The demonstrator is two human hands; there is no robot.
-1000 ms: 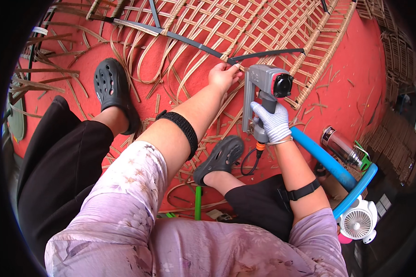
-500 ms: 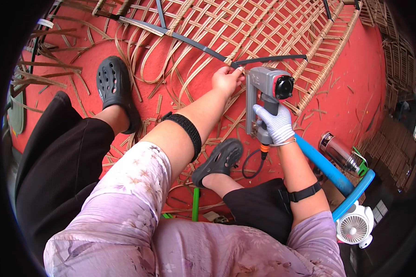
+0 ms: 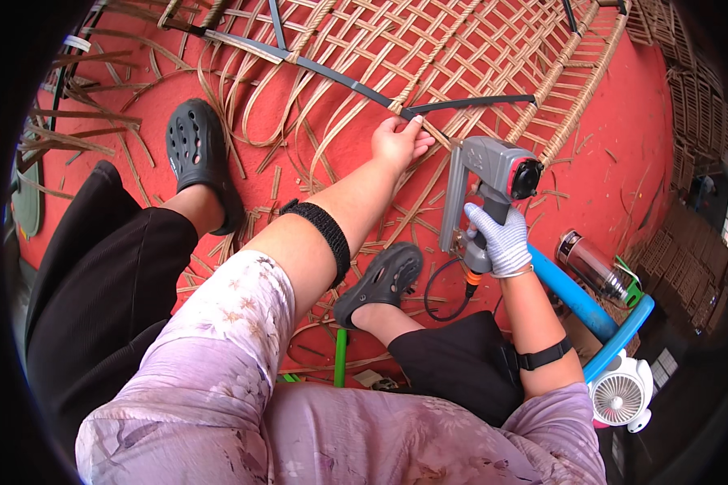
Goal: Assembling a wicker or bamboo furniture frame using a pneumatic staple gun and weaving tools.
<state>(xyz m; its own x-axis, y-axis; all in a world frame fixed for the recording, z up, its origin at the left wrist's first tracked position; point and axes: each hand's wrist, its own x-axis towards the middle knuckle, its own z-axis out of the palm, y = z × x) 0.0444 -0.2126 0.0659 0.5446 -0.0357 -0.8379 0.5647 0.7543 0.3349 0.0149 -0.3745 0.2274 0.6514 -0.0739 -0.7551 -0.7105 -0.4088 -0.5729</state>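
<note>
A woven panel of tan wicker strips (image 3: 469, 48) on a dark metal frame (image 3: 344, 78) lies ahead of me. My left hand (image 3: 398, 144), bare, is closed at the frame's near corner, its thumb and fingers pinching a tan wicker strip there; part of the grip is hidden. My right hand (image 3: 501, 238), in a white knit glove, is wrapped round the handle of a grey air stapler (image 3: 485, 166). The stapler's nose points up and left, a short way right of my left hand. An air hose (image 3: 438, 317) with an orange fitting hangs from its handle.
Loose wicker strips (image 3: 247, 113) and offcuts litter the red floor (image 3: 603, 174). A blue tube (image 3: 578, 295), a clear bottle (image 3: 582, 259) and a white fan (image 3: 620, 392) are at right. My feet wear black clogs (image 3: 198, 145). Stacked wicker pieces (image 3: 704, 105) stand at far right.
My right hand has moved right and slightly nearer with the stapler, widening the gap to my left hand. The left hand stays at the corner, its fingers slightly shifted.
</note>
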